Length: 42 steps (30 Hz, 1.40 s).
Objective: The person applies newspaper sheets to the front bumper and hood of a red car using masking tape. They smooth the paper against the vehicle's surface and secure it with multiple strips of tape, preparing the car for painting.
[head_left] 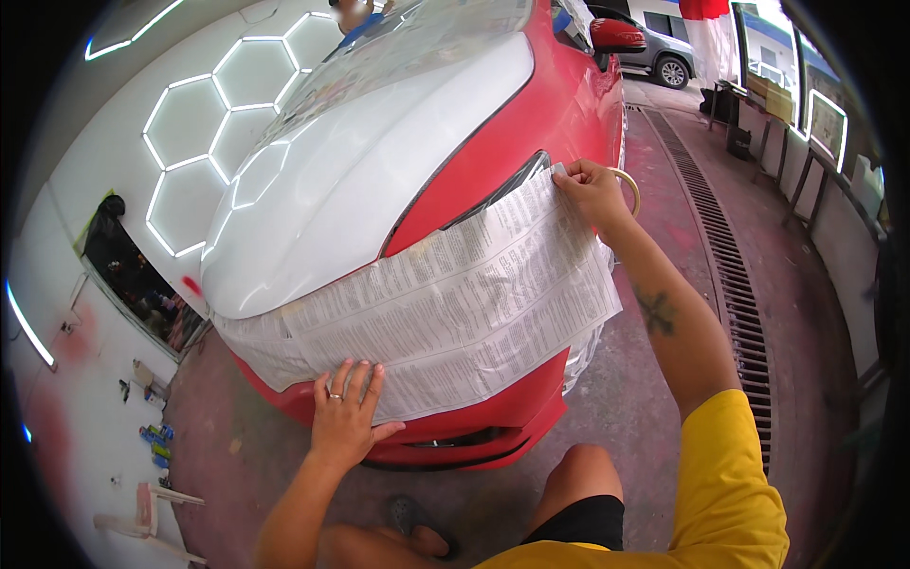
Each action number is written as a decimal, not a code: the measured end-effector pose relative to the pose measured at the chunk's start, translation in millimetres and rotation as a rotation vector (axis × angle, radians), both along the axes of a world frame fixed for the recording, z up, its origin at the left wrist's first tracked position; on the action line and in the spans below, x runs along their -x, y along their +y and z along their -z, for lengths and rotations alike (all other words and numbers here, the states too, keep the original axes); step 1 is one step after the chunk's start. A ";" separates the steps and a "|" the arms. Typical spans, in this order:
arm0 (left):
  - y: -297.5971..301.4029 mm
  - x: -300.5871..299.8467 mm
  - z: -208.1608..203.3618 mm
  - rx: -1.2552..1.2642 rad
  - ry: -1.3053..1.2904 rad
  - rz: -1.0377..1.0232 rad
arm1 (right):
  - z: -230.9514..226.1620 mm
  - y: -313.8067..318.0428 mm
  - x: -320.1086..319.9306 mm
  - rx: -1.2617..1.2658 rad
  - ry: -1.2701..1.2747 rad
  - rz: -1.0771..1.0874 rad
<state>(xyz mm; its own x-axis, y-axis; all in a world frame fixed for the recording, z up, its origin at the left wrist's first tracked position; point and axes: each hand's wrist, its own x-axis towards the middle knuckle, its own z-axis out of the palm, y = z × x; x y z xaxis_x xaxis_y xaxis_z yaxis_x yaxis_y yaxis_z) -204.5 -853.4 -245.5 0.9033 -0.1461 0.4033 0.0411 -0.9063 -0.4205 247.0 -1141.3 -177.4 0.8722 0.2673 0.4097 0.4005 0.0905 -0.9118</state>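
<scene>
Sheets of newspaper [445, 299] cover the front of a red car [474, 190] with a white hood [370, 171]. My left hand [347, 417], a ring on one finger, lies with its fingers spread on the paper's lower edge, over the bumper [512, 408]. At the upper right corner of the paper, my right hand [595, 194] pinches the edge beside the headlight [507, 192]. A pale yellow roll of tape [629, 192] shows at the far side of that hand; how it is held is hidden. Most of the headlight is under the paper.
A long floor grate [716, 247] runs along the right. Clear plastic sheeting [583, 360] hangs by the car's side. Cans [156, 441] and a wooden stand [147, 512] are at the left wall. Another person [355, 19] is beyond the car, and a grey car [654, 47] stands outside.
</scene>
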 end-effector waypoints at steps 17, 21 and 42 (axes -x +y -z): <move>-137.5 -212.9 -119.4 0.901 -0.579 0.045 | -6.1 12.2 15.9 -0.136 0.122 -0.014; -138.4 -221.1 -112.7 0.861 -0.599 0.029 | -3.2 12.3 13.0 -0.194 0.104 0.007; -135.2 -223.6 -100.2 0.882 -0.721 0.138 | -17.2 30.6 31.8 -0.053 -0.109 0.229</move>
<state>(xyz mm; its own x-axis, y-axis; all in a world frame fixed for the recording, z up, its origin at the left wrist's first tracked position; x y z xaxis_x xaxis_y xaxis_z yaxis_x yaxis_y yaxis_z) 19.1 -988.6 -145.3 0.4191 0.3647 0.8315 -0.1078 -0.8893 0.4444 215.2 -1110.7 -160.2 0.8574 0.0436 0.5128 0.5118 0.0322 -0.8585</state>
